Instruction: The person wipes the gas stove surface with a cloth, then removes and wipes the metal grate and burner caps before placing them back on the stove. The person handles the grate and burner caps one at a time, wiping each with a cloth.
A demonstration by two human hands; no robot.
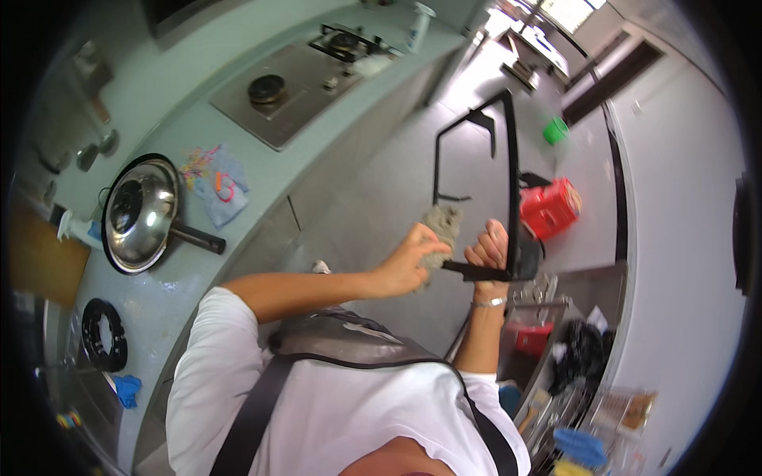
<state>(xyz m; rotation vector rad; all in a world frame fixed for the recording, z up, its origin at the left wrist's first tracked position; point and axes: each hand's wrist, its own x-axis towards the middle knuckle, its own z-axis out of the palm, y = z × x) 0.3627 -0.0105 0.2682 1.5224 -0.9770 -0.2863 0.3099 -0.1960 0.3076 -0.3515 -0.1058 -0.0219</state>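
My right hand (pixel 489 247), a bracelet on its wrist, is closed around the lower corner of a black metal pan support (pixel 512 166), the square frame from a gas hob. The frame is held up at a tilt in front of my body, its prongs pointing inward. In my left hand (pixel 411 256) is a crumpled grey-beige cloth (pixel 443 221), pinched between the fingers beside the frame's lower bar. Whether the cloth touches the bar I cannot tell.
On the left counter are a gas hob (pixel 286 95), a lidded pan (pixel 140 214), a cloth (pixel 220 190), a black ring (pixel 104 335) and spray bottles (pixel 421 27). A red box (pixel 549 208) and green bin (pixel 556 130) stand on the floor. An open-topped rack (pixel 550 381) is at right.
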